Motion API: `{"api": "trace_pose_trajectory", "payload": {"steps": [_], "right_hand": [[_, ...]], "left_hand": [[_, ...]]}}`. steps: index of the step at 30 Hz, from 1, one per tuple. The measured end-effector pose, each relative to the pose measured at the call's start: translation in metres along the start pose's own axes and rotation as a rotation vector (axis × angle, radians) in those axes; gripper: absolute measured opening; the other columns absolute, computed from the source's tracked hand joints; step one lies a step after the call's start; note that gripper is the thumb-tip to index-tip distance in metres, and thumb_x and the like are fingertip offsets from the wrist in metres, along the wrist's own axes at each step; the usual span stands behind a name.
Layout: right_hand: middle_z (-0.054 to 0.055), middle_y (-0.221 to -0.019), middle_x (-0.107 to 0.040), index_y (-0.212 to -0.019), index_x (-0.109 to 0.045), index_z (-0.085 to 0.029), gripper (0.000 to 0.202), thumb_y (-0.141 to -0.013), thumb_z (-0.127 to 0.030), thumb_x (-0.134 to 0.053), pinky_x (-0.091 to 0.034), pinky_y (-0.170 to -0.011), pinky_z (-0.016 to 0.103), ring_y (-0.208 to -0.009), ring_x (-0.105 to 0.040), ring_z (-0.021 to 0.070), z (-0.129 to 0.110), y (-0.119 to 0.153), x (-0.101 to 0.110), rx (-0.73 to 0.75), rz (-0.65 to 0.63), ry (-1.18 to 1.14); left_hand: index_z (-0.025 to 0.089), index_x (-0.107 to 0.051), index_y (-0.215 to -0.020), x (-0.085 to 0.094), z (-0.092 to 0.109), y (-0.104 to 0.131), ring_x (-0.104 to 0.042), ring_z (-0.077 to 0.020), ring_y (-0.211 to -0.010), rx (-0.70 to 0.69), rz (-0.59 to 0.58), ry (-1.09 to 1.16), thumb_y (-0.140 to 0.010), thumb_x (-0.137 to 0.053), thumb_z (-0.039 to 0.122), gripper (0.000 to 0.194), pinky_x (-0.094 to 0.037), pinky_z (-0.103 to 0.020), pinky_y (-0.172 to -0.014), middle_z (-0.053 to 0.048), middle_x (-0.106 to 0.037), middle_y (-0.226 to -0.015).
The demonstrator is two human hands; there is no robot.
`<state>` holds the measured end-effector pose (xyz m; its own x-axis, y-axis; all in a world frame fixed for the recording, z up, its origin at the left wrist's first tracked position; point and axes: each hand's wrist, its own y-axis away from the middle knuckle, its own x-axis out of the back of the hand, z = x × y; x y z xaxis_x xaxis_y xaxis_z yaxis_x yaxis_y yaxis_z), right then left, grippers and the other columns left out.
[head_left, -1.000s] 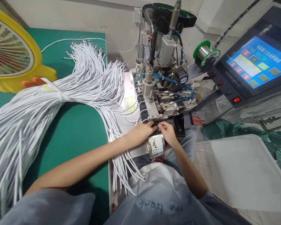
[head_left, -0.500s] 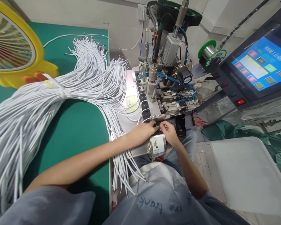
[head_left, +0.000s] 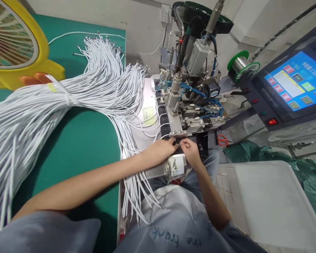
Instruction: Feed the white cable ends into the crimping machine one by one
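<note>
My left hand (head_left: 162, 150) is at the front edge of the machine (head_left: 185, 105), its fingers closed at a small cable end too hidden to identify fully. Facing it, my right hand (head_left: 190, 149) pinches at the same spot, and what lies between its fingertips is too small to make out. Just below both hands sits a metal block with a white label (head_left: 177, 165). A large bundle of white cables (head_left: 94, 89) lies to the left, tied with a white band (head_left: 68, 98). Several single cables run from it to the black holders along the machine's left side.
A yellow fan (head_left: 43, 42) stands at the left on the green table (head_left: 89, 140). To the right are a lit control screen (head_left: 296, 82), a wire spool (head_left: 239, 65), orange-handled scissors (head_left: 222, 140) and a pale plastic bin (head_left: 274, 196).
The view has shifted slightly. Both hands stay at the machine's front edge, with their fingertips still close together.
</note>
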<state>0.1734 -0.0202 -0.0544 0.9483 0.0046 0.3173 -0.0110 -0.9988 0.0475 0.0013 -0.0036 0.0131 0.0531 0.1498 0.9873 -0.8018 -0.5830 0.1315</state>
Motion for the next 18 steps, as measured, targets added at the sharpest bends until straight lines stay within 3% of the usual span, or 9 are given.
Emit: {"api": "trace_pose_trajectory", "payload": {"steps": [4, 8, 11, 15, 18], "right_hand": [[-0.003, -0.057, -0.046, -0.067, -0.052, -0.016, 0.018, -0.069, -0.034, -0.055, -0.031, -0.05, 0.023, -0.051, -0.04, 0.0095, 0.001, -0.003, 0.001, -0.108, -0.056, -0.113], [-0.005, -0.052, -0.041, -0.066, -0.048, -0.018, 0.026, -0.071, -0.043, -0.053, -0.027, -0.044, 0.023, -0.045, -0.036, 0.0086, 0.005, -0.004, -0.002, -0.146, -0.119, -0.191], [-0.006, -0.05, -0.037, -0.062, -0.043, -0.019, 0.033, -0.073, -0.049, -0.053, -0.024, -0.043, 0.022, -0.044, -0.032, 0.0076, 0.006, -0.003, -0.005, -0.146, -0.148, -0.23], [-0.007, -0.05, -0.031, -0.061, -0.038, -0.02, 0.04, -0.072, -0.056, -0.053, -0.02, -0.042, 0.022, -0.043, -0.026, 0.0066, 0.008, -0.002, -0.007, -0.148, -0.174, -0.278], [-0.007, -0.051, -0.028, -0.061, -0.037, -0.02, 0.041, -0.072, -0.057, -0.052, -0.018, -0.042, 0.021, -0.043, -0.022, 0.0063, 0.009, -0.001, -0.01, -0.154, -0.159, -0.292]], "left_hand": [[0.013, -0.056, -0.116, -0.005, -0.001, 0.0, -0.063, -0.0199, -0.064, 0.0, 0.026, 0.01, -0.083, -0.038, 0.003, 0.039, -0.05, -0.033, -0.056, -0.013, -0.055, -0.1], [0.012, -0.058, -0.111, -0.006, 0.0, 0.0, -0.063, -0.0206, -0.065, -0.005, 0.057, 0.029, -0.084, -0.039, 0.006, 0.034, -0.049, -0.033, -0.056, -0.012, -0.056, -0.1], [0.01, -0.06, -0.107, 0.003, 0.004, 0.001, -0.064, -0.0215, -0.067, 0.018, 0.036, 0.007, -0.083, -0.04, 0.005, 0.032, -0.049, -0.033, -0.056, -0.014, -0.058, -0.097], [0.008, -0.064, -0.078, 0.018, 0.011, 0.005, -0.064, -0.0262, -0.071, 0.163, -0.075, -0.01, -0.079, -0.042, 0.001, 0.023, -0.048, -0.034, -0.057, -0.013, -0.062, -0.079], [0.008, -0.063, -0.073, 0.025, 0.014, 0.007, -0.065, -0.0281, -0.071, 0.216, -0.1, -0.02, -0.076, -0.043, -0.002, 0.023, -0.047, -0.034, -0.055, -0.013, -0.064, -0.076]]}}
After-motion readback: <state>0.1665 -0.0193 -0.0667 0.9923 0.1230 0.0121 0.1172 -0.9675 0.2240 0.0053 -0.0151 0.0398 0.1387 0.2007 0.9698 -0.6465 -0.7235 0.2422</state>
